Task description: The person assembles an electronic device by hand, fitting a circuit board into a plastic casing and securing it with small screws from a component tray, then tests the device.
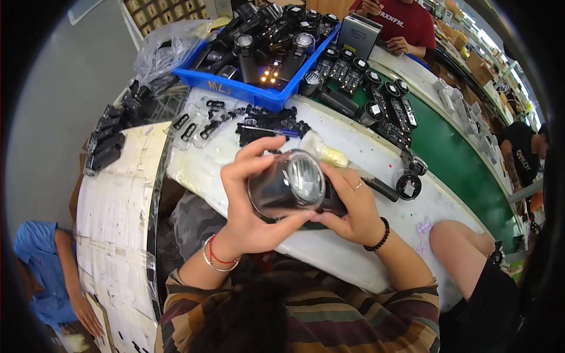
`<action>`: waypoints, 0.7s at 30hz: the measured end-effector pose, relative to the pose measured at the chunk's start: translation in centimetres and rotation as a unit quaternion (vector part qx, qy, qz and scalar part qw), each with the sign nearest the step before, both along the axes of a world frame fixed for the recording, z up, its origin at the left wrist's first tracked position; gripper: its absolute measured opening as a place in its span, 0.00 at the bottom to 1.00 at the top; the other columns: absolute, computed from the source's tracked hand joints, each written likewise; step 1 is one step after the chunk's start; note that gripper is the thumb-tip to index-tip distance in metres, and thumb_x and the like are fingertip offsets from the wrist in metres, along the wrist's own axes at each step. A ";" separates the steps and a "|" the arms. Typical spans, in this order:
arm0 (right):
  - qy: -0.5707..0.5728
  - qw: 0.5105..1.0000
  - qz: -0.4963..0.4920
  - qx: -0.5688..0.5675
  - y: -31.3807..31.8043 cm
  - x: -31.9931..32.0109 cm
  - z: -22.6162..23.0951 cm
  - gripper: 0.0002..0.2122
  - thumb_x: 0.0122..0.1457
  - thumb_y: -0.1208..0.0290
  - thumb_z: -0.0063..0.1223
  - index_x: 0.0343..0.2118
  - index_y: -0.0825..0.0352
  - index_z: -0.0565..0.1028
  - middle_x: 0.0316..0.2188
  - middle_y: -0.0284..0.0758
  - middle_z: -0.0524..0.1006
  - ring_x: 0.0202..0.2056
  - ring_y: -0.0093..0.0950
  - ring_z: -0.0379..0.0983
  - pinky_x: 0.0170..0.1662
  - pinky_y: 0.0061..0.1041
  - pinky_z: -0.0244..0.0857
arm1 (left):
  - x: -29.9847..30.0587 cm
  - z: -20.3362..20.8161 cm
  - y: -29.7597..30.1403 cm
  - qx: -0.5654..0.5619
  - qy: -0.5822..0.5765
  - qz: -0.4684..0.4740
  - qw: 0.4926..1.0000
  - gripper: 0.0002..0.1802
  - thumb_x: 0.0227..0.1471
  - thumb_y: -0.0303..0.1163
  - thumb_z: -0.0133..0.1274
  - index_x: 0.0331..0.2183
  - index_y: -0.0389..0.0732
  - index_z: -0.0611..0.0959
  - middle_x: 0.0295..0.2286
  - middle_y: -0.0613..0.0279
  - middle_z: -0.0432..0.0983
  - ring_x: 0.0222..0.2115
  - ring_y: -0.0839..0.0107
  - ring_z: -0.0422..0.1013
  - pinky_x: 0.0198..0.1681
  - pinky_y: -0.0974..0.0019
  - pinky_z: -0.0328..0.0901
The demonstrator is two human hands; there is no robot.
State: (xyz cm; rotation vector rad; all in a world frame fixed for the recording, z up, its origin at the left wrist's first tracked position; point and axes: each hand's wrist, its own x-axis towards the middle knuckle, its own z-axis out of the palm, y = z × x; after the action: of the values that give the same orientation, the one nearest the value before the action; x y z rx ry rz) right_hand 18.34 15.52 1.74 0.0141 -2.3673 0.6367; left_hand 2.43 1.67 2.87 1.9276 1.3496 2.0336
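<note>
Both my hands are closed round a dark cylindrical device with a clear plastic cup [268, 187], held above the white table. It resembles a small handheld vacuum. My left hand [240, 203] curls round the cup's left side, thumb along its lower edge. My right hand [360, 207] grips the black body [334, 202] at the right, thumb and fingers near a ribbed, see-through round end [306, 177]. Just beyond lie a white and yellow cloth-like piece [329, 154], a blue pen [283, 132] and small black parts [254, 116]. A black brush-like tool [379, 188] is right of my right hand.
A blue bin [232, 88] heaped with black devices stands at the back. Rows of black units [391, 103] lie on a green conveyor belt [450, 135]. Clear plastic pieces [203, 126] lie left. People sit across, at far left [44, 265] and close by on the right [471, 265].
</note>
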 end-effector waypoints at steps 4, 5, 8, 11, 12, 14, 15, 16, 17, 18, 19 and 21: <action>-0.061 0.988 0.025 0.141 -0.1 -0.5 0.6 0.32 0.47 0.55 0.63 0.55 0.63 0.70 0.37 0.36 0.73 0.34 0.33 0.69 0.38 0.31 0.66 | -1.3 0.0 -2.6 -0.187 -0.216 -0.094 0.954 0.22 0.64 0.35 0.32 0.41 0.28 0.76 0.36 0.51 0.75 0.39 0.68 0.72 0.44 0.67 0.66; -0.065 0.984 0.018 0.164 -0.4 -1.0 0.7 0.31 0.47 0.52 0.61 0.54 0.61 0.70 0.34 0.33 0.70 0.33 0.31 0.68 0.37 0.30 0.65 | -1.4 -0.5 -2.7 -0.173 -0.197 -0.046 0.964 0.22 0.64 0.34 0.32 0.36 0.28 0.78 0.32 0.52 0.76 0.35 0.67 0.72 0.42 0.66 0.66; -0.109 0.964 0.035 0.242 -0.2 -1.4 -0.2 0.31 0.47 0.50 0.60 0.53 0.60 0.71 0.34 0.31 0.69 0.34 0.29 0.67 0.38 0.28 0.63 | -1.4 -1.6 -2.7 -0.166 -0.036 0.080 0.982 0.19 0.59 0.32 0.38 0.29 0.30 0.80 0.25 0.51 0.77 0.27 0.63 0.72 0.35 0.65 0.65; -0.129 0.954 0.032 0.269 -0.3 -1.6 -0.8 0.31 0.47 0.49 0.59 0.54 0.59 0.70 0.34 0.30 0.68 0.35 0.28 0.66 0.38 0.26 0.62 | -1.3 -1.9 -2.6 -0.191 0.040 0.113 0.974 0.16 0.56 0.31 0.42 0.29 0.31 0.81 0.23 0.52 0.77 0.25 0.61 0.71 0.32 0.64 0.64; -0.126 0.954 0.028 0.270 -0.3 -1.6 -1.0 0.31 0.47 0.50 0.59 0.54 0.59 0.70 0.34 0.30 0.68 0.35 0.27 0.65 0.38 0.26 0.62 | -1.4 -1.7 -2.5 -0.200 0.025 0.107 0.974 0.16 0.56 0.31 0.42 0.29 0.31 0.81 0.24 0.52 0.77 0.25 0.61 0.71 0.33 0.64 0.64; -0.126 0.955 0.030 0.266 -0.2 -1.7 -1.2 0.31 0.46 0.50 0.59 0.54 0.59 0.70 0.34 0.29 0.68 0.35 0.27 0.65 0.38 0.26 0.61 | -1.6 -1.8 -2.4 -0.205 0.006 0.097 0.974 0.16 0.56 0.30 0.41 0.29 0.31 0.81 0.24 0.53 0.77 0.26 0.61 0.71 0.34 0.63 0.64; -0.124 0.956 0.029 0.263 -0.2 -1.7 -1.2 0.31 0.46 0.50 0.59 0.54 0.59 0.70 0.34 0.29 0.69 0.35 0.27 0.65 0.38 0.27 0.61 | -1.7 -2.1 -2.4 -0.207 0.005 0.097 0.974 0.16 0.56 0.30 0.41 0.29 0.31 0.81 0.24 0.53 0.77 0.26 0.61 0.71 0.34 0.63 0.64; -0.125 0.957 0.029 0.261 -0.3 -1.8 -1.4 0.31 0.46 0.50 0.59 0.54 0.59 0.70 0.34 0.29 0.69 0.35 0.27 0.65 0.38 0.27 0.61 | -1.8 -2.5 -2.4 -0.209 0.001 0.093 0.973 0.16 0.56 0.30 0.41 0.29 0.31 0.81 0.24 0.52 0.77 0.27 0.61 0.71 0.34 0.64 0.64; -0.130 0.956 0.026 0.260 -0.4 -1.9 -1.4 0.31 0.46 0.49 0.59 0.53 0.59 0.71 0.34 0.29 0.69 0.34 0.28 0.66 0.37 0.27 0.62 | -1.9 -2.8 -2.4 -0.211 -0.002 0.089 0.974 0.16 0.56 0.30 0.41 0.29 0.31 0.81 0.25 0.52 0.77 0.27 0.61 0.71 0.35 0.64 0.65; -0.136 0.956 0.023 0.258 -0.5 -1.9 -1.5 0.31 0.46 0.48 0.60 0.52 0.58 0.72 0.34 0.29 0.70 0.33 0.28 0.66 0.37 0.27 0.63 | -2.0 -2.9 -2.4 -0.211 -0.004 0.088 0.973 0.16 0.56 0.30 0.41 0.29 0.31 0.81 0.25 0.52 0.77 0.27 0.61 0.71 0.35 0.64 0.65; -0.144 0.954 0.026 0.261 -0.5 -2.0 -1.6 0.31 0.47 0.48 0.59 0.53 0.59 0.72 0.35 0.29 0.70 0.34 0.28 0.66 0.38 0.27 0.63 | -2.2 -3.1 -2.5 -0.224 -0.009 0.084 0.971 0.16 0.56 0.30 0.41 0.29 0.31 0.81 0.25 0.52 0.78 0.27 0.61 0.72 0.35 0.64 0.65; -0.144 0.955 0.032 0.258 -0.3 -2.2 -2.1 0.31 0.47 0.48 0.59 0.53 0.59 0.72 0.37 0.30 0.71 0.35 0.29 0.67 0.39 0.28 0.63 | -2.4 -3.5 -2.5 -0.238 -0.019 0.080 0.968 0.16 0.56 0.30 0.41 0.29 0.31 0.81 0.25 0.52 0.78 0.28 0.61 0.72 0.36 0.64 0.65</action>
State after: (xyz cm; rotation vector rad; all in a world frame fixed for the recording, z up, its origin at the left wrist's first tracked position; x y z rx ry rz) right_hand 16.10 15.21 -0.33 0.2439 -2.7623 0.0289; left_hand 0.01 -0.79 -0.59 1.6057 1.8266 1.5855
